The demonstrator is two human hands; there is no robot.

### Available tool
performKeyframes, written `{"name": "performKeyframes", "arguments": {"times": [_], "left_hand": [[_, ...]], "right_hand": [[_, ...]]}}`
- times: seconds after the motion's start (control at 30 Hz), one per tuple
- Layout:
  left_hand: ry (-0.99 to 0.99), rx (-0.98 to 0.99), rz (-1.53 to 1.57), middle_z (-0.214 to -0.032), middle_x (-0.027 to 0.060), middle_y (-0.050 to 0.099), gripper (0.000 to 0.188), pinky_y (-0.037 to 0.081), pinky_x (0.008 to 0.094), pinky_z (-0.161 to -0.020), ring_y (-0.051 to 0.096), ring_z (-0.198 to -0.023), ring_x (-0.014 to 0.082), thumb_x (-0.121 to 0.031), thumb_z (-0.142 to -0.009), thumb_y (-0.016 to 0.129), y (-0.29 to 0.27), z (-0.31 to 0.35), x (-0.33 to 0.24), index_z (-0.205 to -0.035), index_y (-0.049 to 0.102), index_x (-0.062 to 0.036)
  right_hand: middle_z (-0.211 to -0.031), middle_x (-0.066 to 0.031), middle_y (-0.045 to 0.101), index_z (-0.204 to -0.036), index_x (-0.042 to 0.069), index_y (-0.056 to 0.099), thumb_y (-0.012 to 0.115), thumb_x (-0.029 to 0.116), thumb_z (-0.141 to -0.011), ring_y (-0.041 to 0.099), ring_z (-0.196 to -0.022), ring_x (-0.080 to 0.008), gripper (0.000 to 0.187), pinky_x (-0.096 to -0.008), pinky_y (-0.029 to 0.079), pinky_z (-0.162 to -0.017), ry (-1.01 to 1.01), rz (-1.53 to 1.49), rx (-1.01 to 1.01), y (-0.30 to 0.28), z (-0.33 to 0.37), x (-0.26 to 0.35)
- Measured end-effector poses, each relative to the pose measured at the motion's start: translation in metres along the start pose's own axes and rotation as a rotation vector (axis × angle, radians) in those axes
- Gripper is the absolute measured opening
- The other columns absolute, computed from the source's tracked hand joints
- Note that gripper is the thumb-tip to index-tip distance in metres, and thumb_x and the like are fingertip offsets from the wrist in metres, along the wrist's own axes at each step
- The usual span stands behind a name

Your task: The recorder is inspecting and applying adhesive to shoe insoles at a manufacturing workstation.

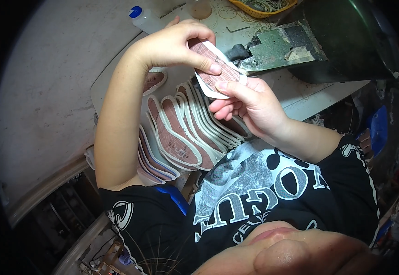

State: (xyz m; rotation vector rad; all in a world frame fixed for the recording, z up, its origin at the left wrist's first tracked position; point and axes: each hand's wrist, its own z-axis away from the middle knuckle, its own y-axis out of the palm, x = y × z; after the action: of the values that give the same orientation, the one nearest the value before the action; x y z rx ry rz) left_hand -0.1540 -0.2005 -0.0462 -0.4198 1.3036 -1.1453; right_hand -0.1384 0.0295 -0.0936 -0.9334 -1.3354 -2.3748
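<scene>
A pinkish-brown shoe insole point(232, 75) with a white rim is held up between my two hands, tilted, above the table. My left hand point(176, 46) grips its far end, thumb lying across the printed face and fingers curled over the edge. My right hand point(256, 98) pinches the near end, thumb on top and fingers underneath. Below my hands stands a row of similar insoles point(176, 133), packed on edge close to my body. One more insole point(154, 81) lies apart, partly behind my left forearm.
A green metal machine point(346, 41) with a worn plate point(279, 50) stands to the right of my hands. Toward the back are a blue-capped bottle point(146, 20), a hex key point(238, 30) and a yellow basket point(254, 10) of cord-like loops. A pale wall point(48, 91) borders the left.
</scene>
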Motion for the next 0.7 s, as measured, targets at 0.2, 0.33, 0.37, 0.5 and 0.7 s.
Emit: {"name": "performKeyframes", "arguments": {"times": [0.2, 0.33, 0.37, 0.5, 0.7], "left_hand": [[-0.152, 0.055, 0.279, -0.073, 0.0009, 0.051, 0.043, 0.039, 0.0246, -0.063, 0.048, -0.07, 0.01, -0.035, -0.072, 0.078, 0.003, 0.013, -0.012, -0.088, 0.053, -0.0039], [-0.168, 0.015, 0.275, -0.071, 0.0001, 0.05, 0.037, 0.037, 0.0238, -0.057, 0.046, -0.067, 0.0079, -0.032, -0.079, 0.073, 0.011, 0.024, -0.022, -0.089, 0.052, -0.0028], [-0.16, -0.008, 0.232, -0.07, -0.0002, 0.05, 0.035, 0.036, 0.0234, -0.056, 0.045, -0.066, 0.0067, -0.032, -0.082, 0.07, 0.011, 0.026, -0.027, -0.088, 0.053, -0.0022], [-0.248, -0.007, 0.187, -0.069, -0.0012, 0.049, 0.033, 0.036, 0.0234, -0.054, 0.043, -0.063, 0.0054, -0.033, -0.085, 0.068, 0.017, 0.032, -0.031, -0.088, 0.054, -0.0029], [-0.33, -0.052, 0.528, -0.066, -0.0047, 0.048, 0.033, 0.034, 0.0214, -0.051, 0.041, -0.058, 0.0043, -0.035, -0.09, 0.062, 0.043, 0.037, -0.027, -0.083, 0.056, -0.0025]], "right_hand": [[-0.088, -0.016, 0.069, -0.1, -0.003, 0.063, 0.059, 0.027, -0.092, 0.067, -0.074, -0.0139, 0.032, -0.0224, 0.053, -0.067, 0.058, 0.019, -0.061, 0.002, 0.002, 0.004], [-0.09, -0.0165, 0.069, -0.102, -0.004, 0.062, 0.057, 0.027, -0.093, 0.069, -0.078, -0.0164, 0.032, -0.0226, 0.054, -0.07, 0.07, 0.005, -0.071, 0.0, 0.005, 0.007], [-0.09, -0.0168, 0.069, -0.102, -0.004, 0.061, 0.056, 0.027, -0.094, 0.069, -0.079, -0.0172, 0.033, -0.0226, 0.054, -0.07, 0.074, 0.014, -0.063, -0.001, 0.004, 0.007], [-0.09, -0.0171, 0.069, -0.098, -0.004, 0.061, 0.056, 0.032, -0.094, 0.07, -0.078, -0.0182, 0.036, -0.0227, 0.054, -0.07, 0.056, -0.011, -0.058, -0.007, 0.0, 0.003], [-0.09, -0.014, 0.068, -0.1, -0.003, 0.061, 0.056, 0.033, -0.093, 0.069, -0.078, -0.0176, 0.036, -0.0236, 0.054, -0.07, 0.089, 0.015, -0.072, -0.009, -0.004, 0.006]]}}
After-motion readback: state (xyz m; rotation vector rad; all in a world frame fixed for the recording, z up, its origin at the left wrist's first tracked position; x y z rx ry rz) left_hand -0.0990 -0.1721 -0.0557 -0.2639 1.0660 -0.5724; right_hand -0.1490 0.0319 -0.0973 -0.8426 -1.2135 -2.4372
